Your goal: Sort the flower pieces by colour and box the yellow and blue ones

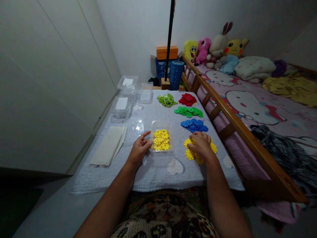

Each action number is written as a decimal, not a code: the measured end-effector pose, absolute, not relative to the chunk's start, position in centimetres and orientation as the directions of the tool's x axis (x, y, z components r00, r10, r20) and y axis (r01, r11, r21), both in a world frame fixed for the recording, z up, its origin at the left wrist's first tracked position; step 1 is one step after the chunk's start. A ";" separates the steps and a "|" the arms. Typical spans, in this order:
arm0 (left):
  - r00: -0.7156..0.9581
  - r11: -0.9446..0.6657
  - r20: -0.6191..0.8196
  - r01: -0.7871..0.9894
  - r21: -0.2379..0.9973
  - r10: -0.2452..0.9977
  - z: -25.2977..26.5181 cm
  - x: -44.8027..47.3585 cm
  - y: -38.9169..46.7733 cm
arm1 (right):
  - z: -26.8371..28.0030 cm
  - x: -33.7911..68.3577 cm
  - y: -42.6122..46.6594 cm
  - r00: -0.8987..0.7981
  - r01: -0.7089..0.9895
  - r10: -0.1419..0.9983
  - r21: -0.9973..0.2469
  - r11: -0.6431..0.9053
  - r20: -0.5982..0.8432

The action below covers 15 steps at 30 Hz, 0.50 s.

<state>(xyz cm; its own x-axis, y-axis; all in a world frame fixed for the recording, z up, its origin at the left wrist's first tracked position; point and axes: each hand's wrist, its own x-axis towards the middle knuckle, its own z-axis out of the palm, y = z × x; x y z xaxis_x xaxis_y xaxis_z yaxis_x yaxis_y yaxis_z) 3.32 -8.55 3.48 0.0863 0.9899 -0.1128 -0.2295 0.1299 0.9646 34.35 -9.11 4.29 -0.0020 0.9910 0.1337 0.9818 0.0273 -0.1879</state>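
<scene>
In the head camera's view, a person works with two bare hands at a cloth-covered surface [148,180]. The left hand [139,148] meets the left wall of a clear container [160,125], its thumb and forefinger apart. The container stands just in from the middle of the near edge, with yellow flower-shaped discs [161,140] stacked inside. The right hand [202,145] reaches over a loose yellow pile [190,154] near the right edge, toward the near right corner; its fingers curl down among the discs, and whether they are clamped on one cannot be told.

Along the right edge, from the yellow pile toward the far right corner, lie a blue pile [194,125], a green pile [189,112] and a red pile [187,99]. A lime-green pile [167,100] sits left of the red, near the far edge. A flat clear lid [135,127] rests left of the container, beside a folded pale sheet [107,145] toward the left edge. More clear boxes [145,93] gather at the far left corner. A wooden-railed bed [228,122], lined with plush toys [203,49], flanks the right edge.
</scene>
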 end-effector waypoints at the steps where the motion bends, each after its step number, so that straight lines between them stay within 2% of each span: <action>1: 0.086 0.130 -0.113 -0.231 0.964 0.990 3.4 3.3 -8.6 | 4.3 34.1 -9.1 -0.010 0.983 0.993 -0.183 0.031 0.115; 11: 0.103 0.135 -0.114 -0.231 0.964 0.988 3.4 3.3 -8.5 | 4.8 32.8 -8.7 -0.034 0.962 0.995 -0.266 0.057 0.089; 15: 0.101 0.142 -0.122 -0.224 0.964 0.987 3.4 3.2 -8.6 | 4.8 32.6 -8.6 -0.030 0.964 0.995 -0.261 0.054 0.095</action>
<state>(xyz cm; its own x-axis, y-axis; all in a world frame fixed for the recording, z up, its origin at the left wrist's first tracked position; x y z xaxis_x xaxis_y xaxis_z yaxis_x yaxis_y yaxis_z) 3.24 -8.57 3.40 0.1008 0.9874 -0.1221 -0.2243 0.1421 0.9641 32.64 -8.63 4.75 -0.0299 0.9951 0.0947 0.9637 0.0538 -0.2614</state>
